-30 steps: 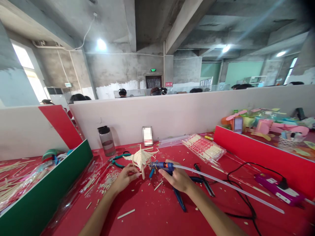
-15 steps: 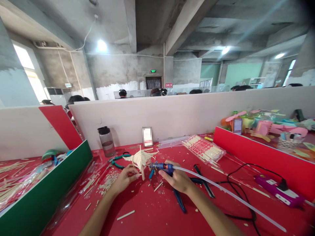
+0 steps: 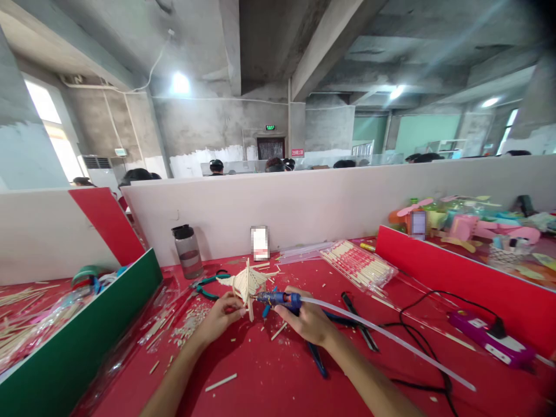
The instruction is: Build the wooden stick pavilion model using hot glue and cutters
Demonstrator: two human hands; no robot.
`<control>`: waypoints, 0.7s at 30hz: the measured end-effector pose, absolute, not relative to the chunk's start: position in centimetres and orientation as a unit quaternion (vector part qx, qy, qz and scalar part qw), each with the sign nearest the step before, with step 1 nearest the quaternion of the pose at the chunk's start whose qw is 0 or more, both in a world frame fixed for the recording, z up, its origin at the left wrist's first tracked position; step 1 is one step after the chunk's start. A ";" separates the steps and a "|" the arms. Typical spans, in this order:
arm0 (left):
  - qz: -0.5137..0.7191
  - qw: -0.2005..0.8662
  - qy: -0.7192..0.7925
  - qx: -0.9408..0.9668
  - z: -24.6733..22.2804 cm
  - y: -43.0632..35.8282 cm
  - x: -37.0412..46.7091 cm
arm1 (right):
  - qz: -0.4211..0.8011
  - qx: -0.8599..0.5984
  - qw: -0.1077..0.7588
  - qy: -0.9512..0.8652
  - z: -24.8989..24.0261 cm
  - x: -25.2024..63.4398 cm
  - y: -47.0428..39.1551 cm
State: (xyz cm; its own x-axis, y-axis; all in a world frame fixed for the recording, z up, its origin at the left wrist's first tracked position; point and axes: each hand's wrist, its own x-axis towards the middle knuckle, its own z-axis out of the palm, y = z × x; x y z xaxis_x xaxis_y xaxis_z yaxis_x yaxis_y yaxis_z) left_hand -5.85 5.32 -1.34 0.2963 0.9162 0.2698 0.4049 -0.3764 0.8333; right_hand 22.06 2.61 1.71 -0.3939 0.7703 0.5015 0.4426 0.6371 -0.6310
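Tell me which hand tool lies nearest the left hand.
The green-handled pliers, just behind the left hand; the blue-handled pliers and black cutters lie by the right arm.

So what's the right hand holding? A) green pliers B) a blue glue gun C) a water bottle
B: the right hand grips the blue glue gun, with its nozzle at the stick model that the left hand holds.

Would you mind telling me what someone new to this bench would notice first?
Probably the pale stick model, shaped like a little peaked roof, at the middle of the red table, gripped by the left hand. The right hand points a blue glue gun at it, a long clear glue stick trailing off to the right. Behind stand a dark-lidded bottle and a white partition.
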 end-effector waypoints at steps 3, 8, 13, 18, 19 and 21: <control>0.381 0.334 0.453 0.733 -1.0 5.2 -5.7 | 0.206 -0.374 0.410 -0.806 1.5 21.8 2.5; 0.381 0.330 0.453 0.735 -0.8 5.0 -5.7 | 0.204 -0.380 0.425 -0.796 1.1 21.4 2.6; 0.379 0.329 0.451 0.737 -1.2 5.3 -5.8 | 0.217 -0.393 0.426 -0.785 0.6 21.4 2.8; 0.385 0.332 0.451 0.734 -1.5 5.4 -6.0 | 0.227 -0.398 0.419 -0.784 0.5 21.5 2.7; 0.386 0.331 0.451 0.734 -1.5 5.5 -6.0 | 0.228 -0.399 0.415 -0.785 0.6 21.5 2.7; 0.385 0.331 0.450 0.734 -1.5 5.4 -5.9 | 0.226 -0.403 0.410 -0.787 0.6 21.5 2.6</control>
